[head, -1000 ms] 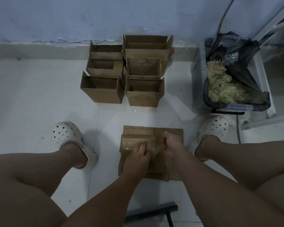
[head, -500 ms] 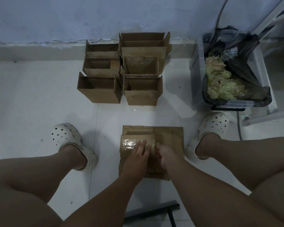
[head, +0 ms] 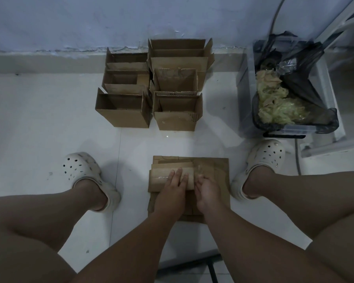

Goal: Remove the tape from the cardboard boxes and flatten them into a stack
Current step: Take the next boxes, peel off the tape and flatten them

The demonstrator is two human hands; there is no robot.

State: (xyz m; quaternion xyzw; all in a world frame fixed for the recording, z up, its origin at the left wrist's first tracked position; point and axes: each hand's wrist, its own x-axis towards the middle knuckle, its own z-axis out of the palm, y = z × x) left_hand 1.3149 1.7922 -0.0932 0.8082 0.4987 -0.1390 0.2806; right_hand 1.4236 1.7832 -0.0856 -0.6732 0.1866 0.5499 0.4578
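Observation:
A stack of flattened cardboard [head: 212,168] lies on the white floor between my feet. On top of it sits a smaller flattened box [head: 164,176] with clear tape across it. My left hand [head: 175,187] presses down on this box with straight fingers. My right hand [head: 207,189] is right beside it at the box's right end, fingers curled, pinching a shiny strip of clear tape [head: 198,169]. Several open, upright cardboard boxes [head: 177,117] stand in two rows against the wall.
A clear bin lined with a black bag [head: 294,119] holds wads of removed tape at the right, beside a white frame [head: 335,23]. My white clogs [head: 80,170] flank the stack. A dark bar [head: 212,264] lies near the bottom edge.
My left hand went from curled fingers to lying flat on the top box. My right hand came back and to the left, close against the left hand at the box's end.

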